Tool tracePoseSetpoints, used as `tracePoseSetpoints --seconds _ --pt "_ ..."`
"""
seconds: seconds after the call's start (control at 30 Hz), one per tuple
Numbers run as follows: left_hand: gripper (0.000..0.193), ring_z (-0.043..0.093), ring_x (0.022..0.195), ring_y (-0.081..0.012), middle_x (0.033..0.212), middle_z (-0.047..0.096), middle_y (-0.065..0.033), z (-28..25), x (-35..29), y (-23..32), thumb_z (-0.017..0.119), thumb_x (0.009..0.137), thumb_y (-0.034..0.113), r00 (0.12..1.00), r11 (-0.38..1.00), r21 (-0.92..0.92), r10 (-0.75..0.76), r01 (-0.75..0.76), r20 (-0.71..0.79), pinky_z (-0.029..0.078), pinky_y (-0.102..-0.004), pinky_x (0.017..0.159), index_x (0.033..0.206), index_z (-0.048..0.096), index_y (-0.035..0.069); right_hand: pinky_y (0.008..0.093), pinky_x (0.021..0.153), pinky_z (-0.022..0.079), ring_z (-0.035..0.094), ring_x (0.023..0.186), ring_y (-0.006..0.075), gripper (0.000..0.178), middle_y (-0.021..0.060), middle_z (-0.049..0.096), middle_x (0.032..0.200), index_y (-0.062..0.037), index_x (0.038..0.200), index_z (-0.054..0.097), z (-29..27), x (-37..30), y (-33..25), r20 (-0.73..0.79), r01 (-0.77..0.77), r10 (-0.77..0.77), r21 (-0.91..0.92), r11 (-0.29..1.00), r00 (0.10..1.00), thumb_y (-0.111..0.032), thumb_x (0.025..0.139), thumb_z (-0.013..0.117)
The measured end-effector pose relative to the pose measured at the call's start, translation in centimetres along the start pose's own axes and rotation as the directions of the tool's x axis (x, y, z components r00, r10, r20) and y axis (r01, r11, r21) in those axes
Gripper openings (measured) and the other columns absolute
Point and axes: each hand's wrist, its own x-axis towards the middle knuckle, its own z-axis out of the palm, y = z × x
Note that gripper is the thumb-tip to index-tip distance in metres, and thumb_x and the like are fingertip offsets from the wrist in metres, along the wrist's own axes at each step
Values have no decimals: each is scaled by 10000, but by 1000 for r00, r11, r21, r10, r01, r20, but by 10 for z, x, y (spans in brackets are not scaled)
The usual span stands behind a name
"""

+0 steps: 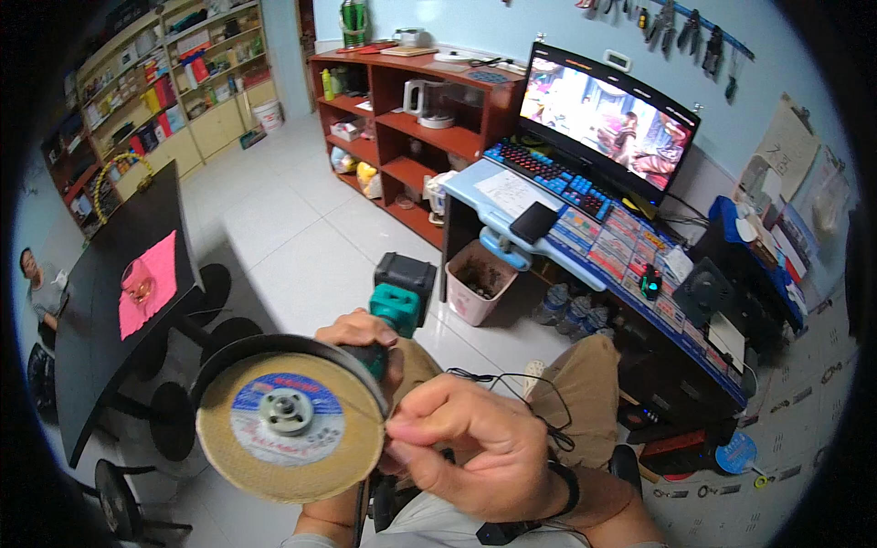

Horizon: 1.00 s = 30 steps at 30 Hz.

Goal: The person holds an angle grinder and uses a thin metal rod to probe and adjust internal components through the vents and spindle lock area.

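My left hand (361,331) is wrapped round the green and black body of a cordless angle grinder (395,309), its black battery end pointing away from me. The grinder's tan abrasive disc (228,425) faces me, with a blue and white label and a grey flange nut (286,413) at its centre. A dark guard (265,345) curves round the disc's upper side. My right hand (484,447) is closed, thumb and index fingertip pinched together against the disc's right edge. What lies between those fingertips, if anything, is hidden.
A black table (119,247) with a pink cloth (148,285) stands at left, stools beneath it. On the right are a blue desk (512,205), a monitor (607,119) and a keyboard (553,178). A waste bin (475,283) and water bottles (571,315) stand beyond my knees.
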Motion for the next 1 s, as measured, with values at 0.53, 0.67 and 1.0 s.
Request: tracePoseSetpoints --seconds 0.53,0.67,1.0 --pt "479 572 1008 -189 1059 583 -74 7 -6 16 639 847 -184 980 947 253 -188 198 -62 463 -357 984 1185 443 93 302 734 624 733 818 180 132 154 707 959 74 1106 615 -27 -3 -12 -140 -280 405 523 805 904 -50 1063 624" --pt "424 560 1015 -166 1065 570 -55 -5 -17 6 658 884 -131 958 943 169 -278 287 -75 461 -331 956 1194 469 88 311 749 632 740 831 192 151 166 710 960 75 1116 610 -27 -4 -13 -144 -286 411 516 807 900 -66 1066 632" --pt "292 543 985 -174 1047 554 -59 1 -11 9 633 853 -105 989 788 598 -137 148 -63 464 -317 904 1086 538 42 320 820 652 751 915 191 135 168 712 1019 92 1141 606 -18 6 -8 -228 -247 329 325 913 916 19 1034 644"
